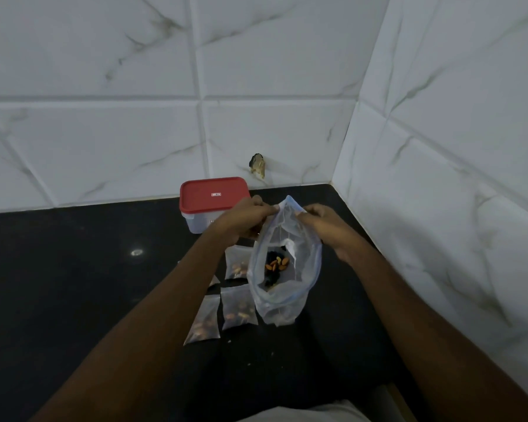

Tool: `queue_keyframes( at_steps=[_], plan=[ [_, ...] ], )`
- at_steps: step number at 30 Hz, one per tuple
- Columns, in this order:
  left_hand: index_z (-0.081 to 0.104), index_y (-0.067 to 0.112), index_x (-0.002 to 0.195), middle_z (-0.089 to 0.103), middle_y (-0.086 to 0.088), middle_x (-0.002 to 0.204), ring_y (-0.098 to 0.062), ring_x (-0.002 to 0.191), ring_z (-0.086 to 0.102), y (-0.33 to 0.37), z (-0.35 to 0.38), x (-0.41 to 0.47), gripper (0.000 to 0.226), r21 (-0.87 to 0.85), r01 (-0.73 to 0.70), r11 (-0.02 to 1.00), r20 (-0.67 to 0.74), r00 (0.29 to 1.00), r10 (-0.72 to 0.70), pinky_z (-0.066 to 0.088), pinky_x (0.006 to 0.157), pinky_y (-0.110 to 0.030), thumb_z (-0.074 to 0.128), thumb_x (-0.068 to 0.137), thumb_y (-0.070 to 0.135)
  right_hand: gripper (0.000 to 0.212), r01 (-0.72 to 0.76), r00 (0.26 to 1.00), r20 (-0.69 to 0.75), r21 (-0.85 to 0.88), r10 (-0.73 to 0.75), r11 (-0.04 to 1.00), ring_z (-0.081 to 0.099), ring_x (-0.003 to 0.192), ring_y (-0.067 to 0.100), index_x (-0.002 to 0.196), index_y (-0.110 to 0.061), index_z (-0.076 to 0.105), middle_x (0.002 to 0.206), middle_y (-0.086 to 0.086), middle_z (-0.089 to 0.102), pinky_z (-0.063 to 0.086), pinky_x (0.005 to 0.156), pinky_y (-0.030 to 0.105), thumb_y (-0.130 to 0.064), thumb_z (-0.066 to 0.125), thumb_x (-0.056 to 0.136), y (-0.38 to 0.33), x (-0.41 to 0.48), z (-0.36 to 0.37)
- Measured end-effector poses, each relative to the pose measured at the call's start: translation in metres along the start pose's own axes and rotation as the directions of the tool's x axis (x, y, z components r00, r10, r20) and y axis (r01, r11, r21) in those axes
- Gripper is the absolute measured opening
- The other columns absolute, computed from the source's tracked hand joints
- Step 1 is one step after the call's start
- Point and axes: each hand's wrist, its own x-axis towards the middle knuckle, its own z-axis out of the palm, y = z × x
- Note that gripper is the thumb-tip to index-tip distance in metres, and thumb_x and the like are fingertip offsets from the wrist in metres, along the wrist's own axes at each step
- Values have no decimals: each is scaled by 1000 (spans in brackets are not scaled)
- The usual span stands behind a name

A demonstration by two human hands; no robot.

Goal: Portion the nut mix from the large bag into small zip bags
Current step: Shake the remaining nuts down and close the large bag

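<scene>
Left hand and right hand each pinch the far rim of the large zip bag, held open above filled small zip bags on the black bench.

Black countertop; white tiles with grey marble veining; red lid on clear container; clear large bag, blue zip edge; brown and dark nuts.

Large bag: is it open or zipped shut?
Open. The left hand and right hand pinch the large bag, mouth spread; nuts visible inside.
</scene>
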Motion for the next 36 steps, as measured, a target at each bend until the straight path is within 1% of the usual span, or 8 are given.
queue_keyframes(
  at_steps=[5,9,14,24,27,29,33,36],
  plan=[
    [70,13,95,66,-10,97,-24,88,62,13,-5,-1,20,-67,-6,998,113,994,14,56,81,-37,67,91,32,45,-128,987,130,247,98,960,69,96,19,113,-12,69,104,6,73,53,92,34,-50,53,96,-5,7,-8],
    [68,17,92,67,-4,89,-17,80,61,16,-11,5,10,49,-68,996,149,987,60,53,69,-30,70,89,27,39,-120,965,261,394,14,911,66,96,25,125,0,60,104,12,69,50,95,40,-29,55,99,-8,10,-18],
    [69,12,101,64,0,78,-12,66,59,19,-18,16,19,243,-223,944,62,975,214,46,54,-23,73,84,18,7,-30,958,285,166,-19,986,62,81,22,87,-14,67,88,9,67,51,74,35,-20,68,90,-13,22,-38],
    [70,17,93,53,20,70,5,59,49,27,-17,29,10,718,-473,510,182,835,519,33,55,-11,70,83,15,18,183,883,461,-506,85,843,62,67,20,90,-12,56,80,9,63,54,52,26,-2,70,84,-52,41,-56],
    [68,22,92,60,11,69,-1,56,50,22,-12,34,10,636,-428,643,-10,828,561,41,55,-24,66,84,17,15,270,962,110,-531,-251,803,60,57,21,83,-11,57,74,8,61,54,49,31,-4,71,82,-43,46,-47],
    [64,22,95,62,3,65,-10,50,51,19,-6,36,9,492,-367,789,-191,839,509,44,48,-29,62,87,19,15,313,890,-127,-526,-437,790,58,59,21,81,-12,59,68,2,59,50,53,31,-12,74,80,-31,50,-41],
    [51,16,106,63,-4,76,-13,42,56,17,0,33,20,371,-263,891,-254,894,369,43,38,-22,56,96,33,34,266,936,-93,-441,-338,857,61,65,14,84,-21,60,74,-4,65,51,59,31,-51,75,78,-23,47,-33],
    [48,13,108,64,-7,82,-18,52,62,12,-5,20,37,233,-189,954,-177,956,232,53,48,-29,59,94,45,36,180,971,-77,-397,-228,900,63,76,13,93,-20,62,86,-3,67,52,67,30,-52,72,82,-13,33,-40]
  ],
)
